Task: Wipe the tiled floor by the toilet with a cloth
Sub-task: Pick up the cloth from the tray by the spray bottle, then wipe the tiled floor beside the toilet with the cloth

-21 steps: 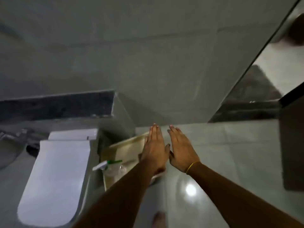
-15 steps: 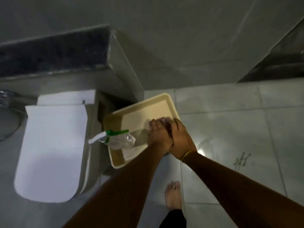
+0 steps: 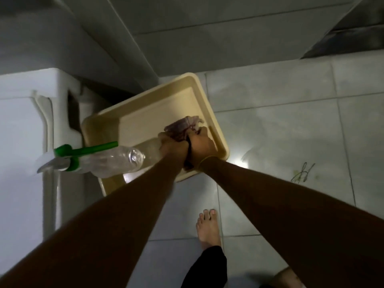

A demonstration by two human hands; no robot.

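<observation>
cloth (image 3: pixel 185 127), seemingly bunched, now gripped by both hands (image 3: pixel 188 146) pressed together over the tub (image 3: pixel 216 129).

glossy tiled floor (image 3: pixel 280 125), smooth plastic tray (image 3: pixel 209 104)

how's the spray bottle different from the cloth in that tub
The spray bottle is clear plastic with a green and white trigger head; the cloth is dull purplish fabric. The bottle lies on its side untouched, its head past the beige tub rim; the cloth is bunched, gripped by the left hand and right hand. Both are at the tub beside the toilet.
</observation>
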